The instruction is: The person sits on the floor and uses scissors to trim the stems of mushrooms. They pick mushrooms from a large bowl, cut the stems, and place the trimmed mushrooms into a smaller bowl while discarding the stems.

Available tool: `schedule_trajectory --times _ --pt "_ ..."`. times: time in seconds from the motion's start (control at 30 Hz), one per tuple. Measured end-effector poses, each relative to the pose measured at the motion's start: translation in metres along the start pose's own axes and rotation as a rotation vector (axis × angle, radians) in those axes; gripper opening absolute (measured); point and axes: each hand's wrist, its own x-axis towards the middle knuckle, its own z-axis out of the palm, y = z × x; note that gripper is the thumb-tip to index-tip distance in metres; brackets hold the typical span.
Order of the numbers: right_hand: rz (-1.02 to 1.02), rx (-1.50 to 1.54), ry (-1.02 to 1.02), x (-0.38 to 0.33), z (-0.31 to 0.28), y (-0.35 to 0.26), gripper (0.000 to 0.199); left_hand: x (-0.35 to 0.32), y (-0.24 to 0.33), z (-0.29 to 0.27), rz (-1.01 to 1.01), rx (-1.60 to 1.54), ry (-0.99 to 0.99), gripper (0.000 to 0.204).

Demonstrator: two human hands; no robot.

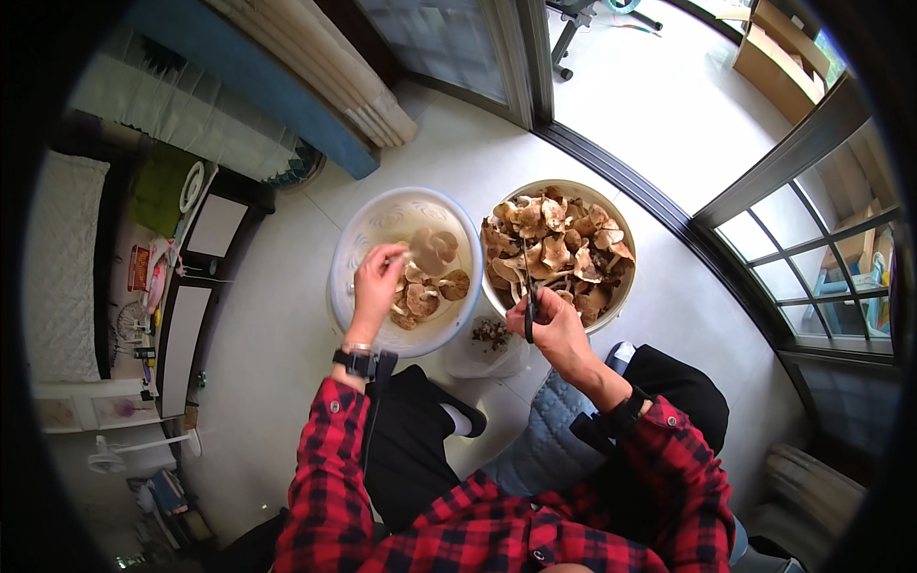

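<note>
Over the white basin with a blue rim [342,250] is my left hand [378,279], its fingers pinched at the stem end of a brown-capped mushroom [435,250]. Motion smears that mushroom. Several other mushrooms [417,300] lie in the basin below it. My right hand [557,328] is closed round the black handles of a pair of scissors [530,315], whose blades point away from me. They reach over the near left part of a round, cream-rimmed container [626,294] heaped with brown and white mushrooms [556,250].
Between the two containers, close to me, a pale plastic bag [489,360] holds dark trimmings [490,333]. The grey tiled floor [277,286] surrounds them. A dark sliding-door track [630,164] runs behind on the right. A curtain [330,72] hangs at the far left, above a low cabinet [218,227].
</note>
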Motion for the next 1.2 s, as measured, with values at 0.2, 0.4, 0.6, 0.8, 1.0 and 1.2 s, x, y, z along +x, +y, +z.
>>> schedule_trajectory --times 0.2,0.4,0.6,0.8,1.0,1.2 --pt "-0.191 -0.055 0.019 -0.002 0.02 -0.004 0.03 -0.058 0.067 0.012 -0.029 -0.208 -0.089 0.01" --pt "-0.194 -0.287 0.042 0.003 0.024 0.007 0.026 -0.078 0.097 0.018 0.08 -0.087 -0.103 0.011" --pt "-0.275 -0.389 0.113 -0.003 0.027 0.011 0.021 -0.087 0.085 0.009 -0.036 -0.06 -0.122 0.012" --pt "-0.162 -0.306 -0.104 -0.006 0.037 0.038 0.018 -0.022 0.011 -0.011 0.053 0.297 -0.023 0.013" --pt "-0.098 -0.338 -0.062 0.002 0.042 0.058 0.023 0.047 -0.056 0.016 0.128 0.448 -0.101 0.012" --pt "-0.114 -0.483 -0.077 0.006 0.04 0.059 0.026 0.057 -0.075 0.034 0.056 0.596 -0.179 0.014"
